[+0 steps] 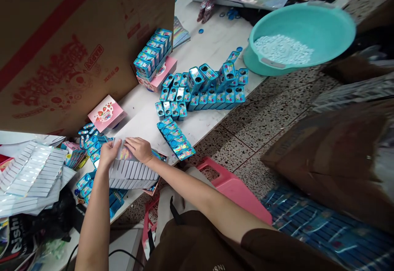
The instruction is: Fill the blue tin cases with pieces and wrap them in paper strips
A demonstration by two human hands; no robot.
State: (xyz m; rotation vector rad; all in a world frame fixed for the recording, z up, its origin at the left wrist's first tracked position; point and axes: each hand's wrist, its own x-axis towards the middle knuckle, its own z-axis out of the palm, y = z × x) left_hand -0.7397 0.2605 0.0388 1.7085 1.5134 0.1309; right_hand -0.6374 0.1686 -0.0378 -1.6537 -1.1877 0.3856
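My left hand [109, 153] pinches the left edge of a clear, shiny sheet [125, 154]; whether it is a bag or a sticker film I cannot tell. On its right side, my right hand [139, 149] has bent fingers pressed together at the sheet's top edge. Below both hands lies a white striped label sheet [134, 176], over what looks like an open box with a pinkish edge. Small blue tins [92, 144] crowd around the left wrist. A pink box printed with strawberries [107, 113] sits just beyond my hands.
Rows of blue tins [212, 99] stand on the white table [212, 45]. A large carton [76, 49] rises at the left. Striped sheets [33, 172] are piled beside it. A teal basin [326, 29] holds pale pieces. A pink stool [237, 193] is by my legs.
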